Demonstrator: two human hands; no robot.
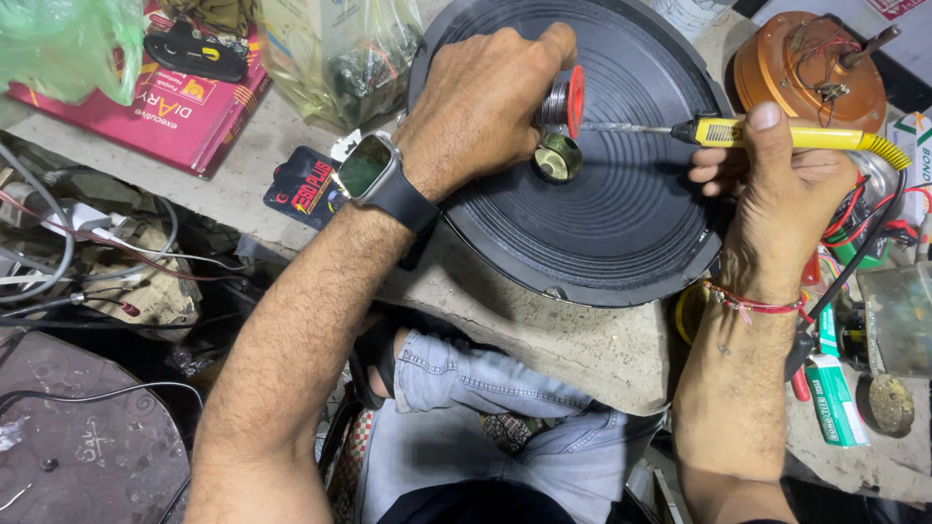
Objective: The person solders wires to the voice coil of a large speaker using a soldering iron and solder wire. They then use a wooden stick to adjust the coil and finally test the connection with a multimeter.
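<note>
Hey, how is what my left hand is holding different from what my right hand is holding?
The left hand grips a small round solder spool with a red flange, while the right hand holds a long, thin yellow soldering iron. The spool stands on edge; the iron lies nearly level, its metal tip pointing at the spool. A cord trails from the iron; none shows on the spool. Both sit over the black speaker cone.

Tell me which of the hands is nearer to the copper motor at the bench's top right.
Right. The right hand, holding the yellow soldering iron, sits just below-left of the copper motor. The left hand rests farther left on the black speaker cone, holding a solder spool.
</note>
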